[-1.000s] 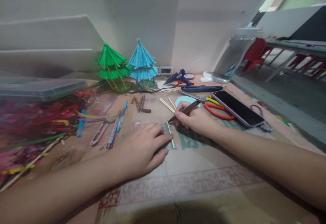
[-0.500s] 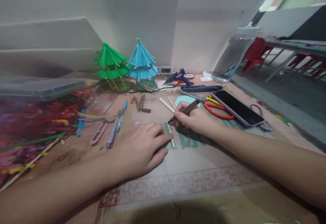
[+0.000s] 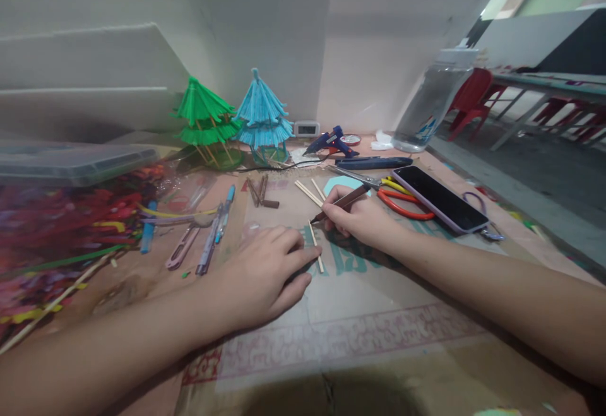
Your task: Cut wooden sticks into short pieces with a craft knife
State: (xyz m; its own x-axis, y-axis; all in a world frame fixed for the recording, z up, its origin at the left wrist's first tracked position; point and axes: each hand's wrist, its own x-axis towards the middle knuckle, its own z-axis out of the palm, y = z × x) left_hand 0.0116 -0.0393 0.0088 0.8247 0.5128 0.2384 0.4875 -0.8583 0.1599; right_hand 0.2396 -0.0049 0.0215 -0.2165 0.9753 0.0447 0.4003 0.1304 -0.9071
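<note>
A short pale wooden stick (image 3: 316,249) lies on the covered table top. The index fingertip of my left hand (image 3: 272,271) presses on it, the other fingers spread and holding nothing. My right hand (image 3: 353,217) grips a brown marker (image 3: 351,197), its tip at the far end of the stick. Behind, more pale sticks (image 3: 308,194) lie beside a light teal paper piece (image 3: 343,184). Several brown sticks (image 3: 256,190) and a brown marker cap (image 3: 271,204) rest farther left.
Scissors (image 3: 406,204) and a phone (image 3: 440,198) lie right; a glue gun (image 3: 332,143) and water bottle (image 3: 433,103) stand behind. Green (image 3: 206,119) and blue (image 3: 263,116) pavilion models stand at the back left. Pens (image 3: 213,233), a pink cutter (image 3: 182,249) and colourful scraps (image 3: 61,233) are left.
The brown marker's tip has shifted slightly left, to the top end of the stick. The view has moved a little; my left hand still presses the stick.
</note>
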